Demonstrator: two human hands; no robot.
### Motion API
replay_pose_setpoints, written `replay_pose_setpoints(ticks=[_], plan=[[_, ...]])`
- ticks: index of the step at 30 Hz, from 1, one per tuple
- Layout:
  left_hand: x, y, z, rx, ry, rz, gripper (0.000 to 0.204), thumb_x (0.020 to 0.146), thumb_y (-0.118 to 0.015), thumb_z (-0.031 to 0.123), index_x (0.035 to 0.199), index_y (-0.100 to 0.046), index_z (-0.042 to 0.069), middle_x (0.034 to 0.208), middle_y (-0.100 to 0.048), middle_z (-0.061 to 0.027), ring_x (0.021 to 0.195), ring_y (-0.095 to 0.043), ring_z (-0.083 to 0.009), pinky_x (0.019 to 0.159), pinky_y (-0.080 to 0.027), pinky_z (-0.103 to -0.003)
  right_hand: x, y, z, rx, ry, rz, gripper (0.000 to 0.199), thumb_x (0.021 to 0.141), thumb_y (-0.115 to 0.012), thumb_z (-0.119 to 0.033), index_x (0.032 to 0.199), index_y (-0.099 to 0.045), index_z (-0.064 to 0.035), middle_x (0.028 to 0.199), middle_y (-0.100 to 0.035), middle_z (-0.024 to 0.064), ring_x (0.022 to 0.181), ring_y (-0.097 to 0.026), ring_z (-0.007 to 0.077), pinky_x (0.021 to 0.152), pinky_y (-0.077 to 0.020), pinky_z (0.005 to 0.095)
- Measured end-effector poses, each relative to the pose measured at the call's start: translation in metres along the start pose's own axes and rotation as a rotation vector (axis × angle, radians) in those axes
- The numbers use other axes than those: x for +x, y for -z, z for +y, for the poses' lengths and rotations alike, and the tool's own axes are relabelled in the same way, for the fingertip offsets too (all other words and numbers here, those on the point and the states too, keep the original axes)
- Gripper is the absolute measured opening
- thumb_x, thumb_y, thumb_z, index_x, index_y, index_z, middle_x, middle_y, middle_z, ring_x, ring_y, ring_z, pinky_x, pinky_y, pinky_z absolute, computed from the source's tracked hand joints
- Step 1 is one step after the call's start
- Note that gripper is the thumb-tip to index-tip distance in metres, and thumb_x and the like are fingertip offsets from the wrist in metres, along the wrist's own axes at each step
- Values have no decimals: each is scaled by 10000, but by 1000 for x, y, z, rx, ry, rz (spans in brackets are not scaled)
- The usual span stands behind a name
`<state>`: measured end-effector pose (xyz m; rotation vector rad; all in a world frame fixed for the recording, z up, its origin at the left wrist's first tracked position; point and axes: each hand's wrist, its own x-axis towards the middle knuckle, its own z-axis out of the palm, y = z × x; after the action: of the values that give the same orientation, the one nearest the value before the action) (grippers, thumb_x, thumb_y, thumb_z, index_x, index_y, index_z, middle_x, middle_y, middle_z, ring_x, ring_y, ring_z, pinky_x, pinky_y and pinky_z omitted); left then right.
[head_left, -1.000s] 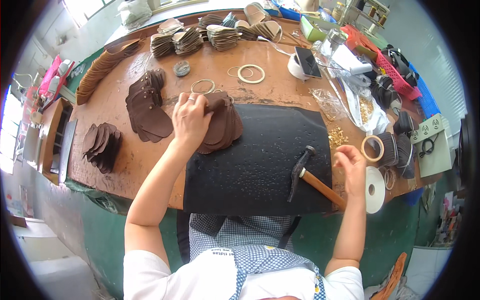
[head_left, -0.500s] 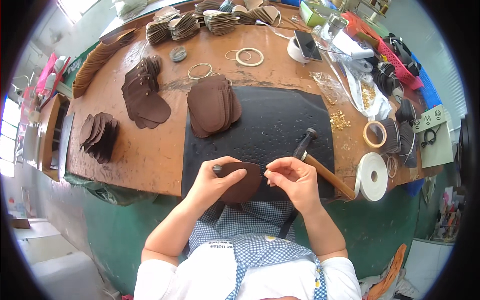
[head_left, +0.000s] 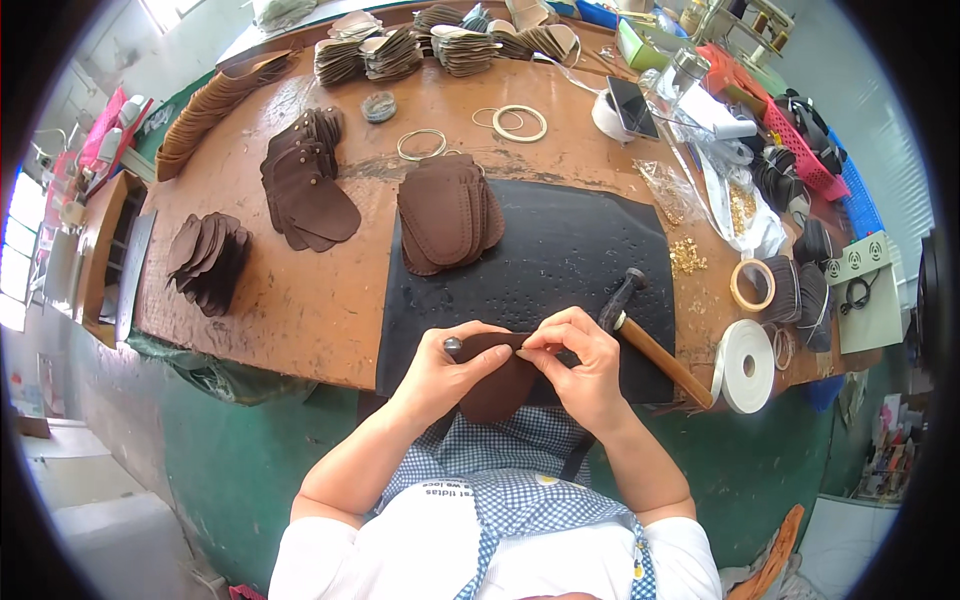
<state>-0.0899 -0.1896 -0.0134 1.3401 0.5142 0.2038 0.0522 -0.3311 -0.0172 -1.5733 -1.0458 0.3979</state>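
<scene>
At the near edge of the black work mat [head_left: 560,270], both hands grip one dark brown leather piece [head_left: 497,385]. Left hand [head_left: 450,372] also pinches a small metal punch [head_left: 453,346]; right hand [head_left: 582,368] pinches the piece's top edge. Keeping the edge taut and flat probably helps, with the hammer [head_left: 650,335] just beside.

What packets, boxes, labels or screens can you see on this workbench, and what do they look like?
Phone: far right of the bench, propped on a white roll, flat dark rectangle, screen off.
Clear plastic bags: right side, crumpled, holding small gold pieces.
Green box: far right corner, small, pale green.
Grey box: right edge, flat, pale, with round marks.
</scene>
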Motion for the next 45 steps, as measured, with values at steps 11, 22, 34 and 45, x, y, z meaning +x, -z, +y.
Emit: replay_pose_setpoints(ticks=[11, 22, 34, 45], plan=[[-2, 0, -1, 258, -227, -38, 172, 909, -712, 40, 1073, -738, -3, 938, -736, -56, 889, -669, -115, 803, -535, -265, 2, 14, -7, 11, 1, -136, 168, 779, -770, 97, 904, -681, 28, 899, -690, 86, 809, -687, 150, 760, -566, 273], [-1, -13, -10, -185, 149, 131, 227, 911, -746, 138, 1079, -727, -13, 950, -741, -81, 847, -692, -140, 766, -555, -273, -3, 10, 0, 278, -368, -118, 171, 875, -738, 38, 1038, -692, 14, 965, -714, 45, 921, -694, 115, 855, -566, 258], [6, -12, -13, -109, 153, 82, 259, 897, -772, 222, 1030, -730, 4, 892, -731, -73, 804, -680, -119, 720, -546, -255, -5, 12, 3, 459, -474, -79, 218, 882, -718, 67, 1073, -645, -9, 987, -689, 46, 908, -665, 93, 853, -563, 241], [3, -5, -8, -284, 187, 8, 203, 889, -765, 129, 1031, -708, -4, 905, -719, -67, 794, -681, -117, 717, -551, -245, 12, 24, 2, -160, 333, -218, 171, 798, -766, 57, 954, -748, -12, 904, -679, 81, 798, -679, 196, 681, -568, 294]])
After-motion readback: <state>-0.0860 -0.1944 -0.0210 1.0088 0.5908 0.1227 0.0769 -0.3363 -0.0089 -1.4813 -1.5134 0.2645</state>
